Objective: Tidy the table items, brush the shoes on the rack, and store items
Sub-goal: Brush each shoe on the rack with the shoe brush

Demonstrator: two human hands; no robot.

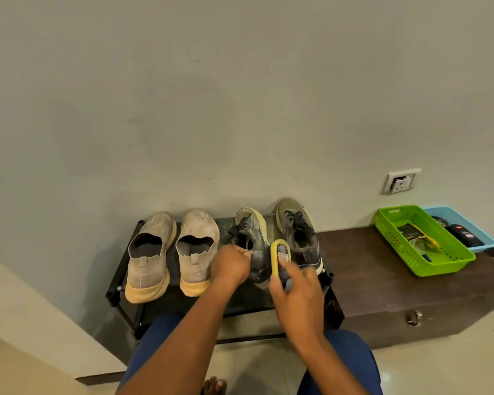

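Item one, the yellow-rimmed brush (280,259): we find it gripped in the right hand (295,302), whose forefinger lies straight along its back while the other fingers curl round its lower end; its bristle face is turned away from us and we cannot make it out. The brush sits against the heel side of a dark laced shoe (250,246), tilted onto its side on the black rack (117,283). Just left of the brush, the left hand (230,265) pinches the collar of that shoe, fingers bunched tight; the fingertips are partly lost in the dark fabric. The shoe's lower part is hidden behind both hands. Just right of the right fingers stands its mate (298,232), upright, heel partly covered by the brush. Left of the left hand, two beige slip-on shoes (173,252) stand side by side, heels toward us. Well right of the fingers, on a dark wooden chest (382,280), lie a green basket (424,240) holding a packet we cannot read, and behind it a blue basket (462,228) with dark containers, labels too small to tell. Both baskets touch. A wall socket (401,181) sits above. Blue-trousered knees (351,357) are cut off below.
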